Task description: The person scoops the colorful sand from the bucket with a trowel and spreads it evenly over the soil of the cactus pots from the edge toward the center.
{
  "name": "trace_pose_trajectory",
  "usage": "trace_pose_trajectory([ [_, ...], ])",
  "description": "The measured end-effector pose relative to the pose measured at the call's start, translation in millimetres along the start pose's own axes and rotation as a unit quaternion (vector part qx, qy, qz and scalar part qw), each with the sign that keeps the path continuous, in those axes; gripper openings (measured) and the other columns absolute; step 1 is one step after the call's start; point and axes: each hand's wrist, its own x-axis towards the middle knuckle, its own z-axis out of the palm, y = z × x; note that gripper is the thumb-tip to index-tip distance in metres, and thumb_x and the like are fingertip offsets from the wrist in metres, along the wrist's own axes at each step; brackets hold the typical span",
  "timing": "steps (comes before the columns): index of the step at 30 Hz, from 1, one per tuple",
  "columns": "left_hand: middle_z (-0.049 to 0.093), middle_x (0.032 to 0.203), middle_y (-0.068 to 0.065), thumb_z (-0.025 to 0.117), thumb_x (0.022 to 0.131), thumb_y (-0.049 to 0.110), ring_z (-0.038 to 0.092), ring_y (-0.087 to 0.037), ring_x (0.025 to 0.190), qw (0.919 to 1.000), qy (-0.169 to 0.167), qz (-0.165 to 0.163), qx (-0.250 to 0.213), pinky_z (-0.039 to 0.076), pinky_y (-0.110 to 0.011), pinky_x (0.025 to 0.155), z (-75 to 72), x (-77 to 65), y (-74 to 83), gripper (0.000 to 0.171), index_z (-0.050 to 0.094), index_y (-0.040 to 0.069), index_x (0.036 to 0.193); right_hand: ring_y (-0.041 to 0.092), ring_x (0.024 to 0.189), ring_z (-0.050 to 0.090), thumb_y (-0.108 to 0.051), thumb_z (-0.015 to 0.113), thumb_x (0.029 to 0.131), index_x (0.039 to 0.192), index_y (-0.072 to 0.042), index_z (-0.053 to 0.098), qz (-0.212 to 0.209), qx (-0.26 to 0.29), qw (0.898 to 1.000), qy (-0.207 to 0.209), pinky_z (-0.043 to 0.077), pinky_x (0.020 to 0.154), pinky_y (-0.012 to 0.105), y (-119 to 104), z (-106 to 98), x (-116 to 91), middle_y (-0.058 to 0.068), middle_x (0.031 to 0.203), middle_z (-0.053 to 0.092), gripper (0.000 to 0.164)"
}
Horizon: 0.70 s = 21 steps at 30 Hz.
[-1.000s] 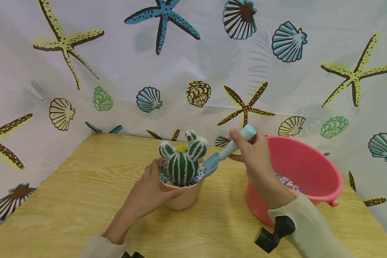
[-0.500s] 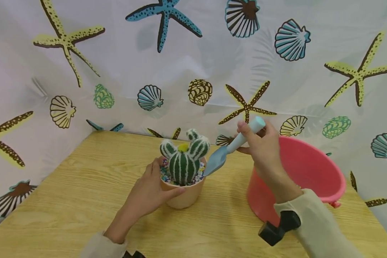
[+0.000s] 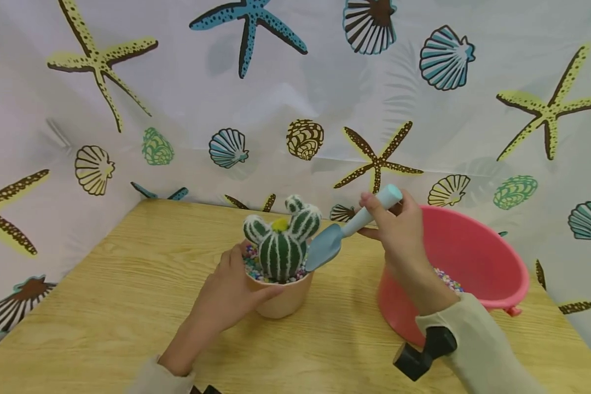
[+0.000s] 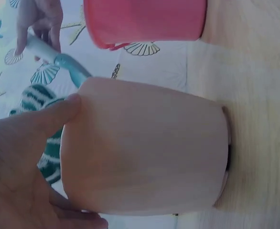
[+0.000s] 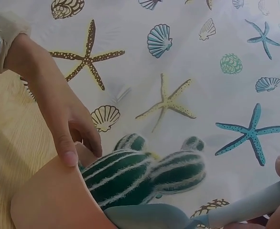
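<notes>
A peach flowerpot (image 3: 282,301) stands on the table, holding a green knitted-looking cactus (image 3: 279,256) with white stripes and a yellow top. Small multicoloured beads (image 3: 253,266) surround the cactus. My left hand (image 3: 226,293) grips the pot's rim from the left, thumb across the front and fingers behind. My right hand (image 3: 403,232) holds a blue trowel (image 3: 325,247) by its pale handle, tilted down to the left. The blade's tip is at the pot's right inner rim, close beside the cactus. In the right wrist view the trowel's blade (image 5: 147,217) overlaps the pot's edge.
A red bucket (image 3: 477,246) stands on the right, behind and beside my right forearm, with more coloured beads (image 3: 448,280) inside. The wooden table (image 3: 128,290) meets a white cloth (image 3: 177,109) printed with shells and starfish at the back.
The trowel and right hand moved right and up, the blade tilting steeply at the pot's rim, then came slightly back left and down. My left hand keeps its hold on the pot.
</notes>
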Motion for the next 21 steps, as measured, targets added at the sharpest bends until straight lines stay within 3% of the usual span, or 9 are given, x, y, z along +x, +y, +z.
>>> trace_pose_trajectory([
  [5,0.02,0.152,-0.031,0.061,0.08,0.066,0.034,-0.051,0.132,0.9988,-0.045,0.02,-0.002,0.033,-0.067,0.099,-11.0,3.3,-8.8,0.112,0.01,-0.005,0.15,0.008,0.08,0.067,-0.019,0.062,0.093,0.104,-0.005,0.049,-0.002,0.005,1.0,-0.001,0.058,0.07,0.039,-1.3,-4.6,0.6,0.002,0.093,0.059,0.021],
  [8,0.022,0.152,-0.029,0.059,0.081,0.066,0.036,-0.05,0.131,0.998,-0.053,0.033,0.006,0.031,-0.069,0.098,-12.9,4.1,-10.8,0.11,0.01,-0.004,0.151,0.008,0.081,0.067,-0.018,0.061,0.093,0.103,-0.005,0.049,-0.005,0.012,1.0,0.002,0.058,0.069,0.038,-1.8,-7.1,1.1,0.002,0.093,0.059,0.02],
  [15,0.033,0.147,-0.029,0.054,0.081,0.071,0.049,-0.047,0.119,0.9982,-0.029,0.034,0.041,0.037,-0.067,0.092,-9.3,5.3,-5.9,0.106,0.019,-0.003,0.149,0.009,0.082,0.067,-0.014,0.06,0.094,0.1,-0.007,0.049,-0.009,0.051,0.999,0.014,0.059,0.071,0.035,-5.0,-13.6,2.6,0.002,0.091,0.06,0.015],
  [21,0.039,0.142,-0.028,0.058,0.084,0.063,0.047,-0.045,0.123,0.9988,-0.015,0.026,0.039,0.039,-0.066,0.091,-10.1,1.4,-3.5,0.096,0.027,-0.002,0.147,0.011,0.084,0.068,-0.018,0.059,0.095,0.099,-0.009,0.048,-0.008,0.058,0.998,0.027,0.058,0.074,0.035,-12.1,-23.4,2.0,0.006,0.096,0.058,0.015],
])
